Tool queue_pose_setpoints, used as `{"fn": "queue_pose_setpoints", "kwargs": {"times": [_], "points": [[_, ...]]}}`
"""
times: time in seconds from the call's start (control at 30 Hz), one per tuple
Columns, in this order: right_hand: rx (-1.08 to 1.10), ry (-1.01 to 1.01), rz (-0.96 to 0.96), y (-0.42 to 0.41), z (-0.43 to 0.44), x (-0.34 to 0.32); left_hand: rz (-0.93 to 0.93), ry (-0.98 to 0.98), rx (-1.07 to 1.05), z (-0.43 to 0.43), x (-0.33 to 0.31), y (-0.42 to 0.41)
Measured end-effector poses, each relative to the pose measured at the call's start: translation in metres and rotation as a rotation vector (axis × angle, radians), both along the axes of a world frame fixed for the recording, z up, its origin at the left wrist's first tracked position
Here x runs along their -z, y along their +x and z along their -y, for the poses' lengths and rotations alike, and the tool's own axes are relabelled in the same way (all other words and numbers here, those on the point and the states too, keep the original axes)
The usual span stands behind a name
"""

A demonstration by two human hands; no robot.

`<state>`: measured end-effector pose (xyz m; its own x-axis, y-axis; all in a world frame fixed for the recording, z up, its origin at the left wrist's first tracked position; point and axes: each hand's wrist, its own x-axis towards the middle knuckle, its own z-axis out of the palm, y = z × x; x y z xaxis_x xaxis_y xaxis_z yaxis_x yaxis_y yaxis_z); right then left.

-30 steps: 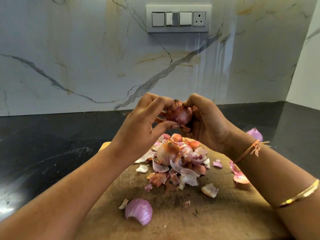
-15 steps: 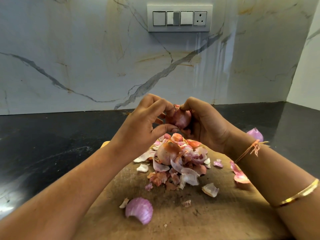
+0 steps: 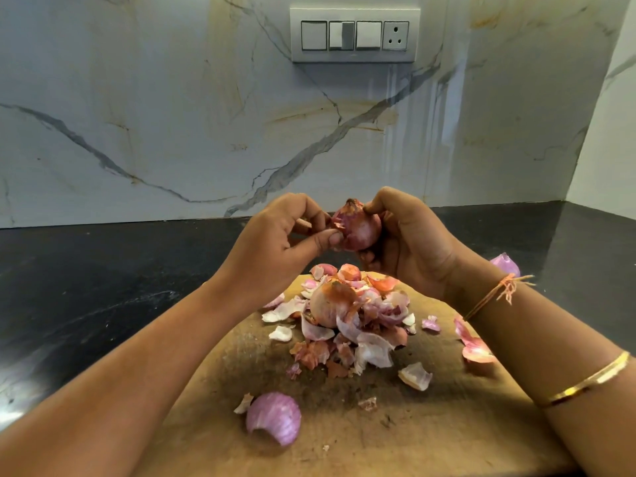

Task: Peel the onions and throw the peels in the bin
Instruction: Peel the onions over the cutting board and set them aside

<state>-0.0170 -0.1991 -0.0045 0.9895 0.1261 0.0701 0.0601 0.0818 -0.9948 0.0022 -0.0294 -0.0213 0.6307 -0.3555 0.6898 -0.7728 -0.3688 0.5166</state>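
R hand [image 3: 409,242] cups red onion [image 3: 358,228] steady; L hand [image 3: 275,249] pinches its loose skin (to strip) above peel pile [image 3: 351,325]

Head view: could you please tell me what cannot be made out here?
Bin: outside the head view's frame.
Held onion: its underside and back hidden by the right hand.
Onion in the pile: lower part buried under peels.
Cutting board: near edge cut off by the bottom edge.
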Motion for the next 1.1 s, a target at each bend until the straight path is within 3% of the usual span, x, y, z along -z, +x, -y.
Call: {"fn": "queue_pose_setpoints", "kwargs": {"times": [0.67,1.0,1.1], "points": [[-0.054,0.047,-0.023,-0.0021,-0.0041,0.0007,-0.083,-0.169,-0.146,0.0059,-0.0008,-0.0073],[-0.074,0.099,-0.122,0.0014,0.0004,-0.0001,-0.066,-0.169,-0.205,0.0021,-0.0023,-0.0035],[-0.073,0.109,-0.126,0.0016,0.0010,-0.0001,-0.065,-0.093,-0.251,0.0012,-0.0028,-0.0032]]}}
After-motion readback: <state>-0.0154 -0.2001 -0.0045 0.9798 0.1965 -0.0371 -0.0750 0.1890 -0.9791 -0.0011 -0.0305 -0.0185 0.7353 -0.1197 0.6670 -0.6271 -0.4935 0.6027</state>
